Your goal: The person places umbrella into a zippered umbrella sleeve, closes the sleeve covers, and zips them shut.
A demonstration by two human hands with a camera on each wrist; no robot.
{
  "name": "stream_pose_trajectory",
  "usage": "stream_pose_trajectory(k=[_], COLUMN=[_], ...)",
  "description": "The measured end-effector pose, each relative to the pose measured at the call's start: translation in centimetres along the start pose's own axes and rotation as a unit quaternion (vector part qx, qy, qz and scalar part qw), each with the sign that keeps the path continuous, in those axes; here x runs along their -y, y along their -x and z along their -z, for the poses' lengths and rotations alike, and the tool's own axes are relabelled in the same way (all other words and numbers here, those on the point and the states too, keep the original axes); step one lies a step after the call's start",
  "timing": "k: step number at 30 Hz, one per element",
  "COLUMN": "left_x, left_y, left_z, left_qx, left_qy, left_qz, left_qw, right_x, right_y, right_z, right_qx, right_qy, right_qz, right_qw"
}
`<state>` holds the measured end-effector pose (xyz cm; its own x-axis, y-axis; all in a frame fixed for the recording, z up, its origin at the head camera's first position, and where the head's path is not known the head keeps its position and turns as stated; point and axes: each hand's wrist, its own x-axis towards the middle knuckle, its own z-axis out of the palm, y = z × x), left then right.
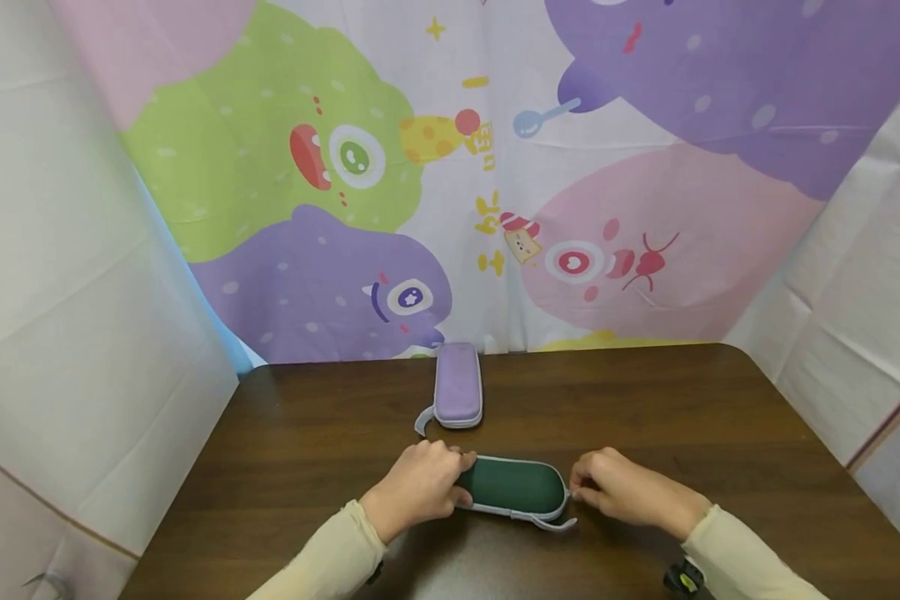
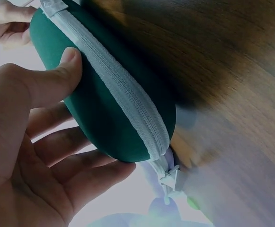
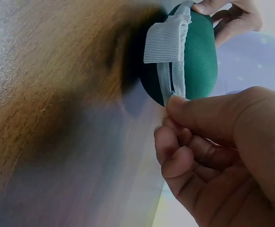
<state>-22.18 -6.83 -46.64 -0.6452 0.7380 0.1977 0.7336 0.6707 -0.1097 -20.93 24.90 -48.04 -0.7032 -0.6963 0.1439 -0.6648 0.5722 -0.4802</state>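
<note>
A green zippered case [image 1: 516, 486] with pale grey zipper tape lies lengthwise on the brown table. My left hand [image 1: 422, 486] grips its left end, thumb on the near side and fingers round the far side; in the left wrist view the thumb [image 2: 70, 71] presses the green shell. At the other end, my right hand [image 1: 618, 487] pinches the zipper pull [image 3: 169, 100], which the fingertips mostly hide. Beside those fingers, a short dark gap with zipper teeth [image 3: 172, 78] shows between the tapes. A grey strap [image 1: 555, 524] loops from the case's near right edge.
Behind the green case, a lilac zippered case [image 1: 458, 383] with a grey strap lies on the table [image 1: 645, 400] near its back edge. A cartoon-printed cloth [image 1: 495, 308] hangs behind, and pale sheets [image 1: 97, 250] flank both sides.
</note>
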Motion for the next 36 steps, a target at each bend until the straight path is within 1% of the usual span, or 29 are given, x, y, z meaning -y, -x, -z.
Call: stream_pose_trajectory(k=[4, 8, 13, 17, 21, 26, 30, 36], left_x=[0.0, 0.0, 0.0, 0.1, 0.1, 0.0, 0.0, -0.2], left_y=[-0.1, -0.1, -0.1, 0.0, 0.0, 0.0, 0.0, 0.0], left_z=[0.1, 0.1, 0.0, 0.0, 0.0, 0.0, 0.1, 0.1], left_qx=[0.010, 0.013, 0.010, 0.004, 0.001, 0.003, 0.007, 0.015], left_qy=[0.006, 0.011, 0.014, 0.012, 0.012, 0.016, 0.019, 0.020], left_qz=[0.004, 0.006, 0.004, 0.003, 0.002, 0.003, 0.005, 0.007], left_qw=[0.9999, 0.9998, 0.9998, 0.9999, 0.9999, 0.9999, 0.9998, 0.9997], right_x=[0.2, 0.4, 0.7, 0.9, 1.3, 1.7, 1.9, 2.3], right_y=[0.0, 0.1, 0.3, 0.4, 0.4, 0.5, 0.5, 0.2], right_z=[0.1, 0.1, -0.1, -0.3, -0.5, -0.8, -0.9, -1.0], right_qx=[0.013, 0.014, 0.014, 0.024, 0.033, 0.027, 0.023, 0.037], right_qy=[-0.009, -0.010, 0.001, -0.010, -0.032, -0.038, -0.034, -0.031], right_qz=[-0.005, 0.000, 0.021, 0.019, 0.015, 0.023, 0.021, 0.003], right_qw=[0.9999, 0.9999, 0.9997, 0.9995, 0.9988, 0.9986, 0.9989, 0.9989])
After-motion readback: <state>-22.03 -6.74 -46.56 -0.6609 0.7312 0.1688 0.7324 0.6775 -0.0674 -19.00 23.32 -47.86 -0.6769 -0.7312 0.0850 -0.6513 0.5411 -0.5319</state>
